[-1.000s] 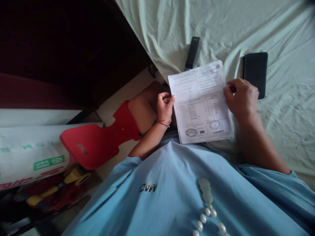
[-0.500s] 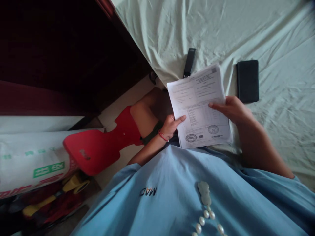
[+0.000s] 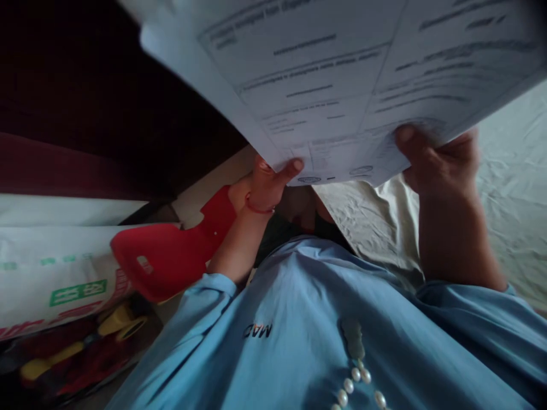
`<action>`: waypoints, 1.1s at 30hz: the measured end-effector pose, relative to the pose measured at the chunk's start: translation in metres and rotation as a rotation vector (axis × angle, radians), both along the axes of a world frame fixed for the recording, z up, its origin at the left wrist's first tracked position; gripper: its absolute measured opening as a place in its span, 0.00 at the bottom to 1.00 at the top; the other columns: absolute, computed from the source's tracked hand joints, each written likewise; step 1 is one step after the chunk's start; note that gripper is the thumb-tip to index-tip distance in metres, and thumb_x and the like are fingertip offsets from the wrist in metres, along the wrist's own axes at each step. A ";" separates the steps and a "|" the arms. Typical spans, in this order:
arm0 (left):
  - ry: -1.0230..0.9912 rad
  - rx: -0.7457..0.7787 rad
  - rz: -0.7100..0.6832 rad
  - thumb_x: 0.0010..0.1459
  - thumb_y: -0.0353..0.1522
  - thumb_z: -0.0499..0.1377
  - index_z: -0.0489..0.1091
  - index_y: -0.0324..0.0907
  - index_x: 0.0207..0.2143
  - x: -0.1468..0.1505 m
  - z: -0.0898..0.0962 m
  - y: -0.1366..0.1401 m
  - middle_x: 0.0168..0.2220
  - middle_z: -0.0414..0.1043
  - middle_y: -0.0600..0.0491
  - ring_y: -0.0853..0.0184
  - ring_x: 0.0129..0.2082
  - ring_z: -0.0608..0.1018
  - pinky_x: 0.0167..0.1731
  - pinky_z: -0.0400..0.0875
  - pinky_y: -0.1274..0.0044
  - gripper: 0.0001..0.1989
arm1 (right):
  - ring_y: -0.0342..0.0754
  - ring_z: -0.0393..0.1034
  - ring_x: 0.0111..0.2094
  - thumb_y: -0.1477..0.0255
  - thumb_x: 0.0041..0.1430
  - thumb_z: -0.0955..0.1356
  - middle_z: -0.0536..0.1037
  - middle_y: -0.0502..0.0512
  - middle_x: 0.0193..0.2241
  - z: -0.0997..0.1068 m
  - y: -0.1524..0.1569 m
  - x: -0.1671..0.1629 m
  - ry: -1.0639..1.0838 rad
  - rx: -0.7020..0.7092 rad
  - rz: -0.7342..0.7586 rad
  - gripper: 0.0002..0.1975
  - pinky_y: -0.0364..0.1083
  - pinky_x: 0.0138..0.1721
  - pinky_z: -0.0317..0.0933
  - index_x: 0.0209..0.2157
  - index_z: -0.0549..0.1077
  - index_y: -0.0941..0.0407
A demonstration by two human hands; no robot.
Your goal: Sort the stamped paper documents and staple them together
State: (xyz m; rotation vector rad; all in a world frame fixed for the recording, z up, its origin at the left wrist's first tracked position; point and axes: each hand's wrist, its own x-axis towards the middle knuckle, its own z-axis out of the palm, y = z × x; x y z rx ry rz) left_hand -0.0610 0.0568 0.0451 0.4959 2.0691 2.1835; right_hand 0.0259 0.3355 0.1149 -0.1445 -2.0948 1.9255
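A stack of printed papers fills the upper part of the view, tilted up close to the camera. Text, table lines and two round stamps show on the top sheet. My left hand, with a red string on its wrist, grips the lower left edge, thumb on the print. On the right edge, my right hand is closed round the papers with its thumb on top and the other fingers mostly behind. The papers hide much of the bed beyond them.
A pale sheet covers the bed at the right. Left of my legs is a red plastic chair. A white printed sack lies at far left, above a yellow-and-red object. Dark furniture stands upper left.
Both hands have raised the papers up and nearer the camera, tilting them. The black stapler-like object and the black rectangular case on the bed are now out of sight.
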 end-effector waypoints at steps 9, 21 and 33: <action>-0.102 -0.118 -0.222 0.42 0.58 0.80 0.81 0.47 0.49 -0.010 0.009 0.002 0.50 0.84 0.43 0.44 0.60 0.82 0.68 0.71 0.48 0.37 | 0.61 0.79 0.60 0.45 0.54 0.80 0.85 0.53 0.53 -0.025 0.023 0.002 -0.105 0.181 0.254 0.29 0.64 0.68 0.70 0.51 0.82 0.46; -0.342 -0.002 -0.095 0.47 0.58 0.78 0.79 0.46 0.57 0.023 0.020 0.009 0.54 0.84 0.44 0.42 0.67 0.78 0.66 0.75 0.52 0.41 | 0.66 0.79 0.60 0.37 0.56 0.75 0.86 0.56 0.49 -0.042 0.012 0.007 -0.367 0.071 0.231 0.33 0.65 0.57 0.79 0.53 0.82 0.45; -0.700 0.194 0.031 0.50 0.58 0.76 0.84 0.44 0.45 0.063 -0.045 0.004 0.50 0.87 0.43 0.45 0.65 0.81 0.65 0.77 0.56 0.31 | 0.63 0.86 0.37 0.39 0.59 0.74 0.88 0.58 0.35 -0.089 0.003 0.025 -0.711 -0.109 0.204 0.28 0.61 0.37 0.83 0.44 0.85 0.49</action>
